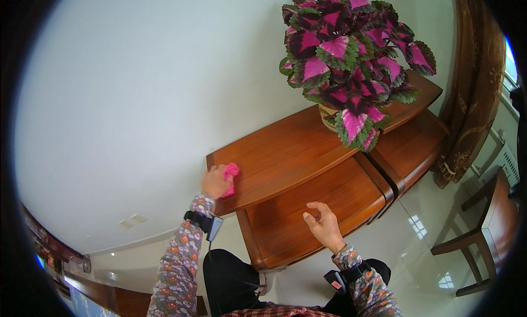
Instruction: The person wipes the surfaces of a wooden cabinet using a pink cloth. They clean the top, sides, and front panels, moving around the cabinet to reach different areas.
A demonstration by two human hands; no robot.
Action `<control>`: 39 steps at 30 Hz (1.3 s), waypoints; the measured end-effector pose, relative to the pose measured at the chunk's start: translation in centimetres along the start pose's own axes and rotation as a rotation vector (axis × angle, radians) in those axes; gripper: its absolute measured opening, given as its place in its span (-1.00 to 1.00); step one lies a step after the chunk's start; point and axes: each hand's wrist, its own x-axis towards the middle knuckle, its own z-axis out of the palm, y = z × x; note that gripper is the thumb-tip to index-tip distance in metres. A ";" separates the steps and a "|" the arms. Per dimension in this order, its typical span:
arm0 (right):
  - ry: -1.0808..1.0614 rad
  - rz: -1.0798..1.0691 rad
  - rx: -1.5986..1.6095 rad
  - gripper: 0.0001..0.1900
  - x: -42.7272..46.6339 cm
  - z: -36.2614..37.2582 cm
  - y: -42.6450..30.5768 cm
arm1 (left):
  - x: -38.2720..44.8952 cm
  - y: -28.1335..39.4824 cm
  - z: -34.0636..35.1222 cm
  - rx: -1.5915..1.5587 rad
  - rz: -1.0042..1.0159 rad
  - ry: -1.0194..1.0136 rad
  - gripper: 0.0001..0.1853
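My left hand (215,182) grips a bright pink cloth (230,178) and presses it on the left end of the upper shelf of a wooden cabinet (280,148). Over the lower wooden surface (308,193) is my right hand (323,225), its fingers apart and curled a little, holding nothing. On the upper shelf, to the right, stands a potted coleus plant (354,86) with pink, dark red and green leaves; its pot (327,116) is partly hidden by them.
A white wall (136,90) runs behind the cabinet. At the right are a brown patterned curtain (469,90), a white radiator (504,164) and a wooden chair (486,230) on glossy floor tiles. More wooden furniture (123,296) shows at the lower left.
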 end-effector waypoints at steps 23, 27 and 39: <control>0.108 0.104 0.080 -0.69 1.5 -2.5 3.3 | 2.6 14.0 0.7 -0.083 0.024 -0.066 -0.44; 0.104 0.067 0.073 -0.69 1.2 -2.2 3.0 | -2.4 5.3 -1.2 -0.059 -0.045 -0.019 -0.46; 0.073 0.108 -0.006 -0.68 -0.3 -2.3 3.3 | -4.1 -2.6 -0.3 -0.048 0.073 0.077 -0.55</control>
